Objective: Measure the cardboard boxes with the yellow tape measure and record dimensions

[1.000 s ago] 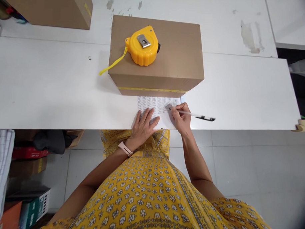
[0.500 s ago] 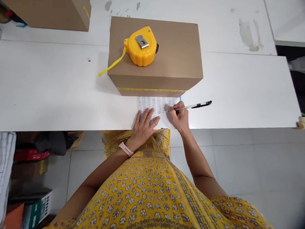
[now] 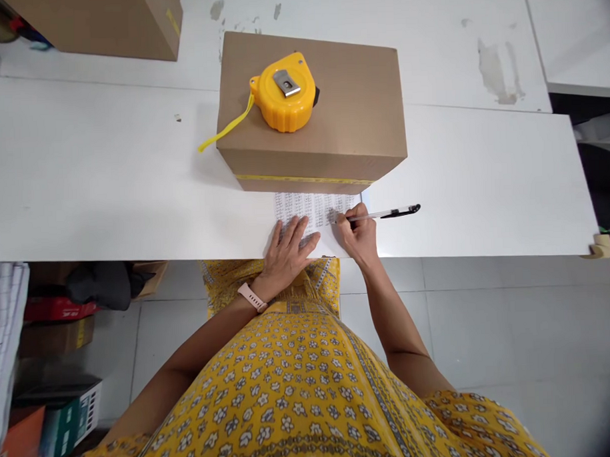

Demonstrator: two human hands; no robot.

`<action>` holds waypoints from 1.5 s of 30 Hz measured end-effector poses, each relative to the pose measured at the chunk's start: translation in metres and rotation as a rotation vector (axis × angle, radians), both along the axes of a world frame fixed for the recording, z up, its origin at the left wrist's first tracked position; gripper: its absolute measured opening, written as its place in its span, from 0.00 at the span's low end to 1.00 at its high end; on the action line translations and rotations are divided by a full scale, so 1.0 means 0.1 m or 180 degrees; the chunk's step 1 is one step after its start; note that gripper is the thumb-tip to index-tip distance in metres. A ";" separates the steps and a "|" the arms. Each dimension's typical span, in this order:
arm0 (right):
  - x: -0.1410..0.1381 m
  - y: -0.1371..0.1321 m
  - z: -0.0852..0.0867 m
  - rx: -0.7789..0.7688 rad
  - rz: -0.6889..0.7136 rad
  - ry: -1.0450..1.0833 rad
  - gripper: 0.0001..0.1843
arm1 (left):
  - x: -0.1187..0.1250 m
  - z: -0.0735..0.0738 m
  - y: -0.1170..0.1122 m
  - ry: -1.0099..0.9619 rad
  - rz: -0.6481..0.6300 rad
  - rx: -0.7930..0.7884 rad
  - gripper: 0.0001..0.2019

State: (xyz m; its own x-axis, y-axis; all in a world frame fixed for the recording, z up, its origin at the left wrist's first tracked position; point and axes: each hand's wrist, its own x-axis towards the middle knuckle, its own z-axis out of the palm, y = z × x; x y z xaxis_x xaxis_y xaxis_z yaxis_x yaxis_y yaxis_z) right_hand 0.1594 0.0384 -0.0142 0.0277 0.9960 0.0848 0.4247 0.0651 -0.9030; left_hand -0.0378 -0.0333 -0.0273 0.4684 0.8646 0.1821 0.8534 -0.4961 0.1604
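My left hand [image 3: 286, 251] lies flat with fingers spread on a sheet of paper [image 3: 304, 207] covered in columns of handwriting. In my right hand [image 3: 358, 236] is a clear pen with a black cap [image 3: 392, 213], its tip down on the paper at the right side of the writing. Just beyond the sheet stands a closed cardboard box [image 3: 355, 100] with yellow tape along its front; the sheet's far edge is hidden by it. On top of the box rests a yellow tape measure [image 3: 286, 96] with a metal clip and a yellow strap.
The white table [image 3: 493, 182] has its front edge close to my body. Another cardboard box [image 3: 112, 28] stands at the back left. Below the table on the left are a dark cap-like item [image 3: 99, 285], a red box [image 3: 52, 308] and a green box [image 3: 66, 423].
The pen has tilted very slightly in my right hand. My left hand stays in place on the paper, and the box and tape measure have not moved.
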 end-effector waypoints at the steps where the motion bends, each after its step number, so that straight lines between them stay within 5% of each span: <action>1: 0.00 0.00 0.00 0.0007 -0.0003 -0.0005 0.13 | 0.00 0.00 0.00 0.0001 -0.0001 0.0026 0.28; 45: 0.00 0.01 0.01 0.0136 0.0031 -0.0143 0.12 | 0.00 -0.01 0.00 0.0057 -0.0001 0.0146 0.29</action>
State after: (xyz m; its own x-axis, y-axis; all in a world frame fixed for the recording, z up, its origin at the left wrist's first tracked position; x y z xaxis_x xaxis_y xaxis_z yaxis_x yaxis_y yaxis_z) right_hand 0.1591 0.0389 -0.0136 0.0132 0.9916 0.1283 0.4639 0.1076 -0.8793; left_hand -0.0379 -0.0333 -0.0284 0.4721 0.8554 0.2130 0.8558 -0.5027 0.1220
